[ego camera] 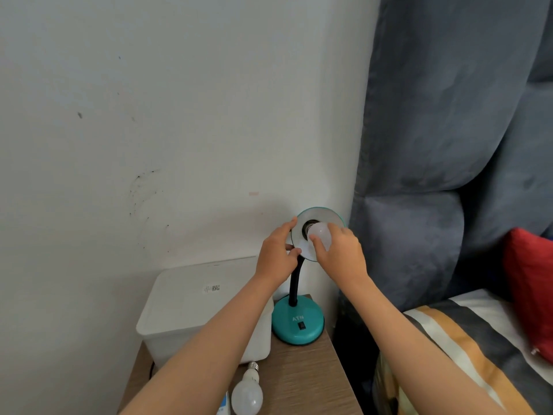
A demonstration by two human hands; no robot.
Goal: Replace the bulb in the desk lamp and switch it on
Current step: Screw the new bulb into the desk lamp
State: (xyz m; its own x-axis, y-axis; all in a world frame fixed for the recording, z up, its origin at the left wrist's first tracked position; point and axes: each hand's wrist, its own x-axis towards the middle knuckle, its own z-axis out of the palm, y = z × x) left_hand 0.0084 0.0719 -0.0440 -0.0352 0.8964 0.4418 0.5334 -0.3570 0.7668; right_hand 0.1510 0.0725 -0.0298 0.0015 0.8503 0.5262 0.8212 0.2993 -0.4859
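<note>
A teal desk lamp stands on a wooden bedside table (308,381), its round base (297,323) carrying a black rocker switch (302,325). A black gooseneck rises to the shade (326,218), whose silvery inside faces me. My left hand (276,254) grips the shade's left rim. My right hand (341,254) holds a white bulb (321,235) whose base sits at the dark socket in the shade. The bulb is unlit. A second white bulb (248,392) lies loose on the table near the front edge, screw cap pointing away from me.
A white lidded plastic box (191,307) fills the table's left side against the wall. A blue-and-white carton corner (224,405) lies beside the loose bulb. Right of the table are a grey padded headboard (449,145), a striped bed cover (466,339) and a red cushion (529,292).
</note>
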